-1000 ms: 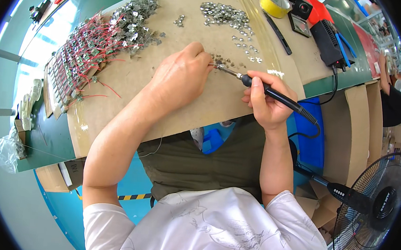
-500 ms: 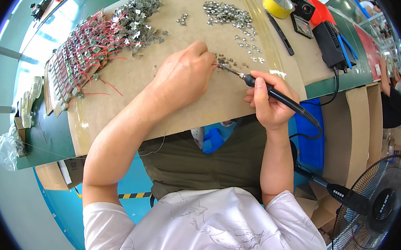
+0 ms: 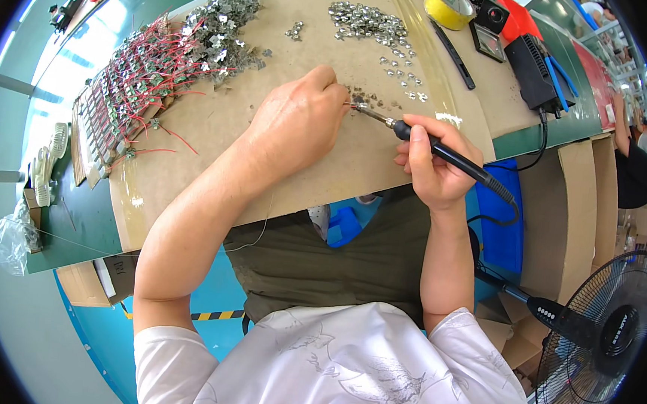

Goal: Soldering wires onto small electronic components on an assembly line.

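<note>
Right hand [image 3: 430, 172]: gripping soldering iron [image 3: 447, 154] like a pen
Left hand [image 3: 299, 121]: curled, pinching small metal part [image 3: 357, 99] mid-bench
Tip: hold steady on joint, part pressed flat on cardboard [image 3: 189, 185]

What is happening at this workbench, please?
A person is soldering at a cardboard-covered bench. The right hand grips a black soldering iron like a pen, its tip at small metal parts beside the left hand, which presses on the board. A pile of red-wired pieces lies to the left, loose metal clips farther back, next to a yellow tape roll.
</note>
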Available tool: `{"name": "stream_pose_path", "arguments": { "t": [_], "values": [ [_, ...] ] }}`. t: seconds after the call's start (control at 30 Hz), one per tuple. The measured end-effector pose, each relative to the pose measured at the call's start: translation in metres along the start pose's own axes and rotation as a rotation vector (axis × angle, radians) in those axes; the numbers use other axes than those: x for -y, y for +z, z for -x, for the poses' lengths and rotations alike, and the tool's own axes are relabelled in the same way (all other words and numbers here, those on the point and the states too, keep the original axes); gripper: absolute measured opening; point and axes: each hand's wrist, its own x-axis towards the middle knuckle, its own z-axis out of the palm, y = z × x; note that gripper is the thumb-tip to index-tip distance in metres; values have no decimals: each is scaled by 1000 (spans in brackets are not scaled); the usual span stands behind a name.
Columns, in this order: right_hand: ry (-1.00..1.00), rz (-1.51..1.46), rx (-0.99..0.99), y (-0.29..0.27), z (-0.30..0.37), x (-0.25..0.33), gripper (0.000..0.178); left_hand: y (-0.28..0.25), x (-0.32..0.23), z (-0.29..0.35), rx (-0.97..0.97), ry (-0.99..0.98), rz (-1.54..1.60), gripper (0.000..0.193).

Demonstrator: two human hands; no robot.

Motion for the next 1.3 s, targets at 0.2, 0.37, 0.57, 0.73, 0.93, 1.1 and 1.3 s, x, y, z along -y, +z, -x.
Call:
{"name": "stream_pose_path", "arguments": {
  "t": [0.2,0.37,0.57,0.73,0.93,1.1,1.3],
  "values": [
    [41,-56,-64,0,-8,-2,16,-3,3,-8,-44,31,3,11],
    [233,-158,-71,1,-7,2,22,2,11,-5,-64,58,-37,8],
    [203,-240,94,12,-64,24,30,-6,2,2,18,115,-64,10],
    [107,-108,444,73,-138,13,24,5,11,4,0,107,-45,9],
    [-61,103,837,134,-165,-7,44,6,7,3,-39,132,-73,8],
    [-94,117,842,143,-167,-21,42,7,7,1,-32,110,-49,8],
    [-76,145,712,109,-164,-18,35,8,7,-4,-19,126,3,9]
  ]
}}
